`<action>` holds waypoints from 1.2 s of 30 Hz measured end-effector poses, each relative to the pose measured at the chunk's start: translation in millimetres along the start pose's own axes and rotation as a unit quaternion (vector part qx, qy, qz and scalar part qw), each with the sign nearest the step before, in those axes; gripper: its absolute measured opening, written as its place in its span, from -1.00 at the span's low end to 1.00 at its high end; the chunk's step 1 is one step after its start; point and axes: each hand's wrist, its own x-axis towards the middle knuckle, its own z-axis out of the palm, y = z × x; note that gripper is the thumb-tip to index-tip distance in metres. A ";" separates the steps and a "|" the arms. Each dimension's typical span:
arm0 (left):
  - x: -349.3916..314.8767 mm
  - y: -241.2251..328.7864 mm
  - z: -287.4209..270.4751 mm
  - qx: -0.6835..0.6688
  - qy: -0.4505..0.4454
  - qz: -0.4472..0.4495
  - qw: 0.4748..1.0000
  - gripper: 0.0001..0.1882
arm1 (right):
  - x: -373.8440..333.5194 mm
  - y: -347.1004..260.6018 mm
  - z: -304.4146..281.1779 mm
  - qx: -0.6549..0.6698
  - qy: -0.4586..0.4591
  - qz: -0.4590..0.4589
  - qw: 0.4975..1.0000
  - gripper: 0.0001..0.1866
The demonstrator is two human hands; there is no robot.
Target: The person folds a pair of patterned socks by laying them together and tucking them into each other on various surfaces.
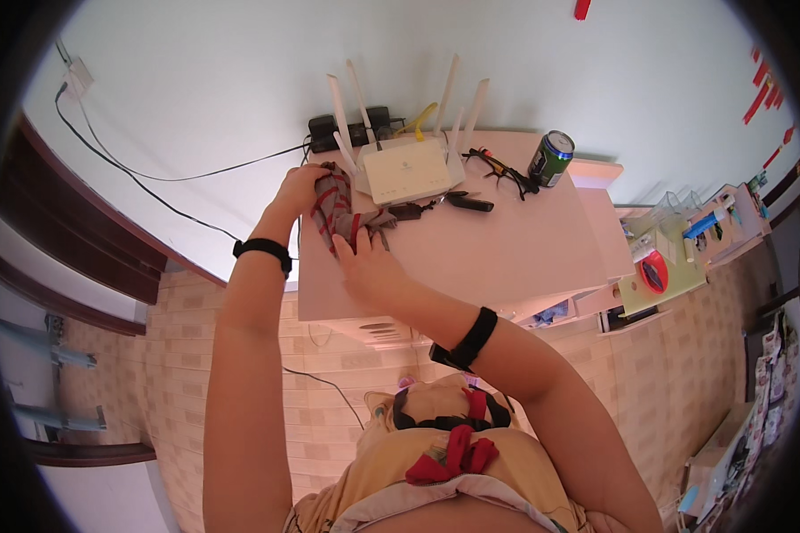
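A grey cloth with red stripes [331,206] lies bunched at the left side of the pale pink cabinet top [471,253]. My left hand [299,191] grips its far left part, fingers curled over it. My right hand [367,269] is at the cloth's near edge, fingers bent onto the fabric. Just right of the cloth are a small dark item [406,211] and a black key fob [469,202]. Behind it stands a white router [409,172] with several raised antennas.
Black-framed glasses [504,174] and a green can [552,160] stand to the right. A black power strip [329,135] sits behind, its cables running left along the wall. Farther right is a low shelf with a red bowl [654,271].
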 end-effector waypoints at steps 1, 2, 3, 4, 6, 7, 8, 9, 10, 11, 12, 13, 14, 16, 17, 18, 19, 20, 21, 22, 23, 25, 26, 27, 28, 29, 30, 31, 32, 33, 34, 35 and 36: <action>-5.0 3.6 -0.1 0.000 -0.001 0.010 1.000 -0.57 | -4.4 2.2 -3.6 0.033 0.001 -0.002 0.999 -0.26; -14.3 6.2 -0.6 0.001 -0.002 0.020 1.000 -0.57 | -9.4 4.6 -7.9 0.067 0.003 -0.004 0.998 -0.27; -27.8 16.5 -2.9 0.000 -0.008 0.030 1.000 -0.58 | -18.6 4.4 -13.9 0.078 -0.001 -0.003 0.997 -0.28; -43.5 25.2 -5.3 -0.002 -0.026 0.033 0.999 -0.59 | -29.6 1.9 -21.7 0.090 -0.005 -0.006 0.996 -0.29; -71.6 51.5 -12.4 -0.006 -0.061 0.047 0.997 -0.59 | -54.7 4.3 -34.4 0.074 0.008 -0.016 0.997 -0.31; -91.0 67.9 -16.6 -0.007 -0.039 0.068 0.997 -0.61 | -69.5 5.6 -37.7 0.051 0.023 -0.025 0.998 -0.32; -108.2 80.7 -17.6 0.020 -0.029 0.088 0.996 -0.62 | -83.3 8.5 -42.3 0.026 0.040 -0.034 0.998 -0.33; -126.9 95.2 -14.4 0.041 -0.029 0.043 0.998 -0.62 | -95.5 13.2 -46.6 0.016 0.049 -0.030 0.998 -0.35; -140.8 119.0 -17.6 0.038 -0.023 0.024 0.999 -0.61 | -108.1 20.4 -51.7 0.005 0.059 -0.022 0.998 -0.37; -154.4 140.5 -20.0 0.037 -0.016 0.000 0.999 -0.59 | -119.4 28.1 -55.2 -0.005 0.068 -0.018 0.998 -0.39; -161.7 153.2 -13.2 0.028 0.007 0.021 0.999 -0.57 | -130.8 38.4 -59.1 -0.010 0.079 0.000 0.997 -0.42; -167.2 162.9 -5.1 0.017 0.031 0.042 0.999 -0.55 | -140.5 48.8 -62.3 -0.015 0.089 0.018 0.996 -0.45; -171.1 174.5 5.1 0.008 0.036 0.062 0.997 -0.52 | -150.4 60.2 -65.8 -0.021 0.099 0.037 0.994 -0.49; -170.9 211.3 21.6 -0.028 0.042 0.083 0.995 -0.40 | -172.0 87.6 -73.1 -0.003 0.121 0.076 0.990 -0.51; -166.8 234.9 27.6 -0.051 0.042 0.074 0.995 -0.35 | -184.1 102.0 -77.6 0.003 0.131 0.099 0.986 -0.53; -161.9 253.5 33.2 -0.071 0.054 0.093 0.992 -0.33 | -194.4 115.6 -84.7 0.013 0.140 0.112 0.984 -0.54; -160.0 268.3 37.7 -0.087 0.068 0.106 0.988 -0.31 | -202.5 127.9 -91.0 0.026 0.148 0.120 0.981 -0.55; -155.4 278.8 43.7 -0.071 0.067 0.127 0.987 -0.31 | -210.8 138.3 -95.2 0.018 0.153 0.149 0.977 -0.56; -145.4 288.8 52.6 -0.058 0.066 0.153 0.984 -0.32 | -220.3 151.3 -100.9 0.016 0.158 0.178 0.971 -0.57; -134.1 297.5 60.5 -0.045 0.067 0.179 0.981 -0.32 | -227.4 162.8 -107.0 0.009 0.161 0.200 0.966 -0.57; -123.5 306.3 66.4 -0.060 0.051 0.180 0.981 -0.33 | -232.6 173.1 -112.2 0.003 0.164 0.220 0.961 -0.58; -100.8 324.7 78.8 -0.088 0.023 0.185 0.978 -0.36 | -238.2 196.2 -117.5 -0.009 0.168 0.244 0.955 -0.57; -92.2 331.6 89.6 -0.049 0.067 0.197 0.977 -0.38 | -236.5 205.6 -120.5 -0.015 0.169 0.254 0.952 -0.57; -82.2 338.6 92.1 -0.054 0.049 0.188 0.979 -0.39 | -232.7 214.5 -125.2 0.007 0.168 0.255 0.952 -0.57; -74.3 343.5 91.9 -0.058 0.031 0.176 0.982 -0.40 | -226.5 221.0 -129.6 0.032 0.164 0.254 0.953 -0.58; -68.3 346.6 90.6 -0.062 0.012 0.163 0.985 -0.41 | -219.2 227.3 -133.9 0.057 0.161 0.251 0.953 -0.58; -63.4 349.8 87.0 -0.073 -0.007 0.146 0.986 -0.45 | -213.4 235.8 -136.9 0.079 0.155 0.232 0.957 -0.58; -60.5 349.5 81.2 -0.081 -0.027 0.127 0.988 -0.48 | -205.5 244.3 -135.3 0.105 0.150 0.211 0.960 -0.58; -59.7 347.7 77.8 -0.089 -0.047 0.108 0.989 -0.52 | -198.8 249.2 -134.6 0.131 0.144 0.189 0.963 -0.57; -62.2 342.4 76.4 -0.079 -0.037 0.092 0.992 -0.54 | -188.8 247.0 -134.6 0.130 0.113 0.182 0.968 -0.53; -65.9 336.4 77.5 -0.069 -0.026 0.077 0.994 -0.56 | -177.7 242.7 -133.6 0.127 0.081 0.175 0.973 -0.48; -70.7 328.7 76.9 -0.059 -0.016 0.061 0.996 -0.58 | -167.7 236.7 -132.0 0.125 0.049 0.168 0.977 -0.44; -77.5 315.4 72.8 -0.048 -0.002 0.053 0.997 -0.62 | -158.7 229.6 -128.0 0.127 0.017 0.135 0.982 -0.47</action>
